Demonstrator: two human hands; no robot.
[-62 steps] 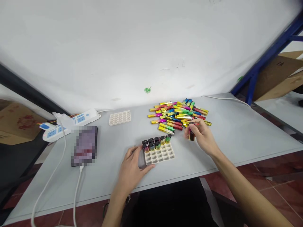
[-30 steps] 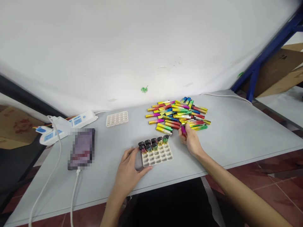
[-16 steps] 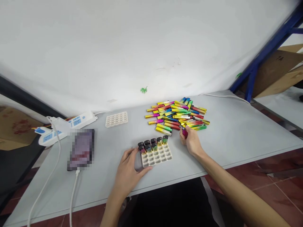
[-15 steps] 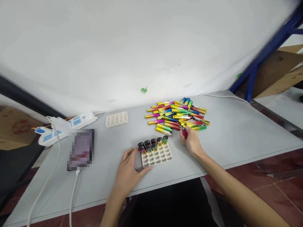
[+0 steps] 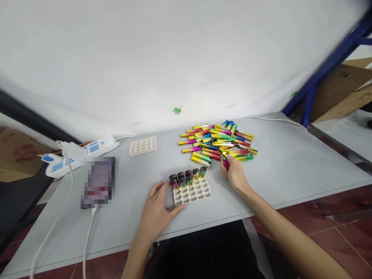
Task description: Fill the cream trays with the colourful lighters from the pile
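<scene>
A white tray (image 5: 193, 193) with rows of oval slots lies on the table in front of me. Several lighters (image 5: 189, 180) stand upright in its back two rows, black tops up. My left hand (image 5: 156, 207) grips the tray at its left side, fingers by the back left corner and thumb along the front edge. To the right of the tray, my right hand (image 5: 234, 172) is closed around a purple lighter (image 5: 226, 163), its dark end showing above the fist. Just behind that hand lies a heap of shiny multicoloured lighters (image 5: 216, 141).
A second slotted tray (image 5: 143, 146) rests near the wall. On the left are a white power strip (image 5: 95, 147), a blurred phone (image 5: 99, 182) and its charging cable (image 5: 88, 236). Blue metal framing (image 5: 309, 100) and cardboard boxes (image 5: 334, 89) stand at the right.
Almost nothing differs. The view has shifted slightly, while both hands, the tray and the purple lighter keep practically the same places.
</scene>
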